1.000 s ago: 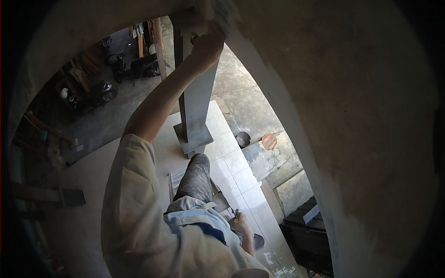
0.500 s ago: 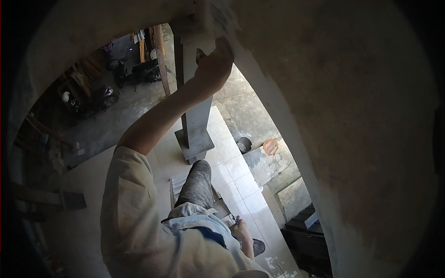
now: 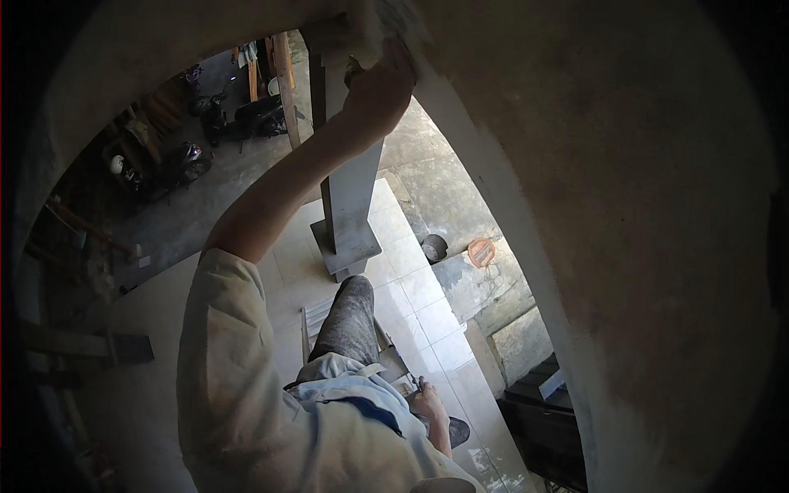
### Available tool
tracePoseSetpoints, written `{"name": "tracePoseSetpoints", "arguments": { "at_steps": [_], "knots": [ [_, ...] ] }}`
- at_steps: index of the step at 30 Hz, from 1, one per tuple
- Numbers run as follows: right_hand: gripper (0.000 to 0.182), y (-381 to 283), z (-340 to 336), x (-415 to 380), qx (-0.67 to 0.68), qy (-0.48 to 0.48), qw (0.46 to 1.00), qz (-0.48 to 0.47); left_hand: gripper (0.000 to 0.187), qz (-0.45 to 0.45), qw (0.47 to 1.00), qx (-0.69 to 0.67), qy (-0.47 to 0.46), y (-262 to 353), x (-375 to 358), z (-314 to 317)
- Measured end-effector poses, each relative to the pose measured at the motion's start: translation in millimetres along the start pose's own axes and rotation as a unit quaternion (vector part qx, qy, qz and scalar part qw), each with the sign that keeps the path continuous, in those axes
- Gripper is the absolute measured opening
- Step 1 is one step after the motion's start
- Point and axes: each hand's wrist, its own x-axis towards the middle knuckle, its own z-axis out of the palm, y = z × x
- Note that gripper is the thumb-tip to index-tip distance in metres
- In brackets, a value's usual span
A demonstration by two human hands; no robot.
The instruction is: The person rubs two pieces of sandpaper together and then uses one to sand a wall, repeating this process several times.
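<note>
We found the raised hand's work at the top of the view: a pale, worn pad or float [image 3: 393, 18], blurred and partly cut off by the dark rim, lay flat against the edge of the curved plastered wall [image 3: 625, 205], high above the floor. Our left hand [image 3: 380, 82] was lifted up to it at the end of a bare, outstretched arm, the fingers [image 3: 400, 59] curled and pressed up against the pad's underside; how firm the grip was we could not tell, since the tool's edges were smeared.

Our right hand [image 3: 427, 404] hung low beside the hip, closed around a small dark tool [image 3: 419, 383] whose kind we could not make out.

Just behind the raised hand stood a grey square column [image 3: 352, 189], running down to a stepped base on the pale tiled floor [image 3: 411, 283]. Our grey trouser leg [image 3: 349, 316] and a dark shoe [image 3: 458, 429] showed far below, over the tiles. Beside the tiles, on rough concrete, sat a dark bucket [image 3: 433, 246] with an orange round dish [image 3: 481, 251] near it. Further off, in shadow, motorbikes [image 3: 259, 115] were parked, and wooden planks [image 3: 283, 82] leaned close to the column.
</note>
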Motion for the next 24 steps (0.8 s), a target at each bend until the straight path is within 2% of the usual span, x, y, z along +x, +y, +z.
{"name": "tracePoseSetpoints", "arguments": {
  "at_steps": [2, 3, 6, 9, 10, 13, 16, 19, 20, 23, 24],
  "knots": [
    [0.043, 5, -4, 0, 0.018, -0.022, 1.000, 0.005, 0.049, -0.031, 0.999, -0.011, 0.004, -17, 18, 10],
    [0.043, 4, -5, 2, 0.028, -0.032, 0.999, 0.005, 0.050, -0.020, 0.999, 0.016, 0.019, -14, 17, 9],
    [0.044, 3, 4, -4, 0.032, 0.022, 0.999, -0.013, 0.051, 0.038, 0.989, 0.117, 0.077, 10, -4, -11],
    [0.046, 6, 7, 4, -0.013, -0.019, 1.000, 0.017, 0.050, 0.060, 0.992, 0.056, 0.094, 5, -5, -10],
    [0.045, 3, 4, 2, -0.003, -0.015, 1.000, 0.017, 0.049, -0.003, 0.998, -0.026, 0.054, -4, 4, 0],
    [0.045, 2, -5, -3, 0.025, 0.002, 1.000, 0.012, 0.051, -0.061, 0.997, -0.030, -0.044, -22, 22, 19],
    [0.049, -8, -5, -12, 0.045, 0.021, 0.999, 0.001, 0.056, 0.058, 0.989, 0.071, 0.115, 9, -13, -2],
    [0.052, -2, 1, -1, 0.009, -0.016, 1.000, 0.015, 0.062, 0.038, 0.998, 0.027, 0.033, 1, -8, -1],
    [0.053, 2, 3, 1, 0.021, -0.009, 1.000, 0.018, 0.065, -0.011, 0.997, -0.078, -0.001, -11, 4, 12],
    [0.054, -5, -9, -7, 0.025, -0.012, 1.000, -0.001, 0.060, -0.056, 0.997, -0.011, -0.058, -10, 18, 12],
    [0.052, -3, -5, -10, 0.032, 0.001, 0.999, -0.003, 0.055, -0.027, 0.999, 0.023, -0.019, -2, 10, 5]
  ]
}}
